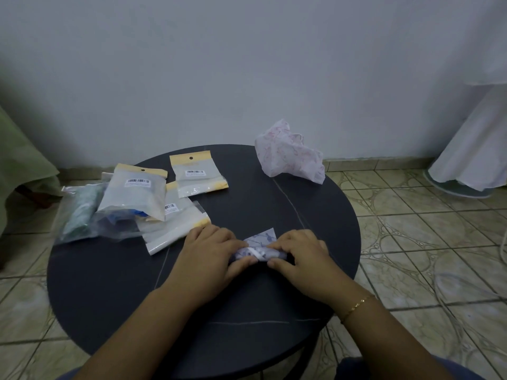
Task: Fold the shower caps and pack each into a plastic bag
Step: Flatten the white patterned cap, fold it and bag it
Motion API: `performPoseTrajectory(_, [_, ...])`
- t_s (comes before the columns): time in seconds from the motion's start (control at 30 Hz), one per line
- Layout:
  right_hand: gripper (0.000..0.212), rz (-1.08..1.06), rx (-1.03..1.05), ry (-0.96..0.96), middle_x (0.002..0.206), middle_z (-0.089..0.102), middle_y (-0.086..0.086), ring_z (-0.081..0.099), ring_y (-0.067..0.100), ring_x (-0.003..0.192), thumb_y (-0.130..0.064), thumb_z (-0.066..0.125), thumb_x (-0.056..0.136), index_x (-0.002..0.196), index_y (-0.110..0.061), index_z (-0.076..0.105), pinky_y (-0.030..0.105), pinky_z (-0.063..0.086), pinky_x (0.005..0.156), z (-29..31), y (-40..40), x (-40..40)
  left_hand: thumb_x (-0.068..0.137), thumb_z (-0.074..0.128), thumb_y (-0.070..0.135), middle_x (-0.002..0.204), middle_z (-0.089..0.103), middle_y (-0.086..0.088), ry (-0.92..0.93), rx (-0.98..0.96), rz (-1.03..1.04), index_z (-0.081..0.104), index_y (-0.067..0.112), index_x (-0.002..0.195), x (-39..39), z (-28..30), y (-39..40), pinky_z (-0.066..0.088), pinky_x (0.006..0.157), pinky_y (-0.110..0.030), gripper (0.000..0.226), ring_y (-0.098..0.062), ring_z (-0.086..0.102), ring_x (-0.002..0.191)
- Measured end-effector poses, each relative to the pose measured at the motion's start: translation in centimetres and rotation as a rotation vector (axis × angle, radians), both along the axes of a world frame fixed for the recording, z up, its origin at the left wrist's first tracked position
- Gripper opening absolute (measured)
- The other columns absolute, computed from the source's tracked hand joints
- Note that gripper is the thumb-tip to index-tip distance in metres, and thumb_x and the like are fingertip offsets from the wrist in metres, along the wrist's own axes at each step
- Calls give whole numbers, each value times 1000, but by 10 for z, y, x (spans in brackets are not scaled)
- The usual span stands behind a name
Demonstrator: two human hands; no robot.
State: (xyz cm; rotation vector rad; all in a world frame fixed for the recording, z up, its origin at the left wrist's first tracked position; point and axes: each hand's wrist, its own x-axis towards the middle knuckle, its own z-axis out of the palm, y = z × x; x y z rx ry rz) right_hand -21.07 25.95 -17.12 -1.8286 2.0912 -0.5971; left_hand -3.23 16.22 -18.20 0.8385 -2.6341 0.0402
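Both my hands are down on the round dark table [109, 283], right in front of me. My left hand [211, 256] and my right hand [300, 259] are pinching the two ends of a blue-patterned shower cap [259, 244], thumbs underneath on the near side, fingers curled over the top. The cap is gathered into a narrow band between my hands, with one flat corner of it sticking out toward the far side. A gold bracelet [356, 305] sits on my right wrist.

Off to my left, a heap of plastic bags [131, 204] spreads across the table's edge. Several have yellow header strips and barcode labels; one holds something blue, another, hanging over the rim, holds something greenish. One flat bag [175, 229] lies with its corner just beside my left knuckles. A separate bag [196, 174] lies on its own farther back.

At the far right rim sits a pink-patterned shower cap [288, 156], crumpled and puffed up, well apart from my hands. Beyond the table: tiled floor [411, 229], a pale wall [247, 64], white fabric [477, 133] at the right, green cloth [22, 160] at the left.
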Motion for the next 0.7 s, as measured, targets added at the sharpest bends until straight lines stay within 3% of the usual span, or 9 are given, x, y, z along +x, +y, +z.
performPoseTrajectory(0.07, [32, -52, 16, -139, 116, 46, -15, 33, 9, 116, -46, 52, 90, 122, -42, 52, 24, 22, 90, 0, 1, -2, 84, 16, 72, 93, 61, 19, 15, 63, 32, 64, 37, 106, 0, 5, 1, 28, 85, -26, 63, -5, 53, 90])
performPoseTrajectory(0.13, [26, -128, 43, -286, 114, 44, -8, 33, 15, 111, -48, 51, 90, 116, -44, 52, 25, 26, 88, 0, 1, -1, 82, 18, 68, 86, 59, 17, 59, 91, 73, 60, 37, 103, -1, 7, 4, 28, 84, -25, 57, -3, 47, 82])
performPoseTrajectory(0.23, [18, -186, 45, -316, 108, 46, -5, 34, 17, 108, -49, 48, 91, 108, -45, 55, 26, 27, 86, -2, -4, 3, 83, 19, 62, 70, 54, 15, 62, 76, 134, 61, 35, 93, -1, 4, 6, 35, 81, -28, 51, -4, 47, 69])
performPoseTrajectory(0.33, [18, -287, 18, -320, 107, 49, -4, 36, 18, 108, -53, 46, 90, 105, -46, 54, 25, 24, 85, -10, -13, 10, 88, 32, 49, 86, 64, 12, 107, 38, 187, 64, 31, 91, -4, -5, 7, 40, 74, -30, 37, -8, 61, 76])
performPoseTrajectory(0.43, [21, -325, -23, -230, 100, 52, -7, 40, 15, 106, -53, 45, 91, 107, -44, 54, 26, 24, 86, -12, -19, 14, 84, 39, 29, 105, 68, 3, 100, -41, 166, 69, 22, 101, -8, -10, 13, 38, 82, -31, 36, -18, 66, 96])
performPoseTrajectory(0.53, [26, -332, -66, -168, 84, 42, -17, 32, 8, 94, -45, 42, 96, 115, -35, 55, 29, 29, 97, -4, -18, 19, 80, 36, 25, 116, 68, -2, 34, -14, 146, 68, 14, 114, -10, -17, 22, 40, 96, -34, 47, -22, 64, 109])
performPoseTrajectory(0.6, [31, -342, -91, 4, 101, 51, -14, 38, 11, 104, -45, 39, 96, 121, -34, 54, 32, 30, 97, -6, -19, 22, 83, 36, 31, 125, 63, -4, -25, 41, 154, 62, 11, 122, -8, -20, 27, 47, 96, -37, 52, -22, 60, 116])
performPoseTrajectory(0.7, [35, -366, -172, 193, 129, 52, -1, 44, 19, 122, -37, 44, 96, 126, -23, 57, 35, 34, 98, -15, -25, 28, 83, 36, 40, 136, 54, -5, -101, 100, 159, 54, 9, 131, -5, -25, 30, 37, 106, -37, 60, -22, 53, 124])
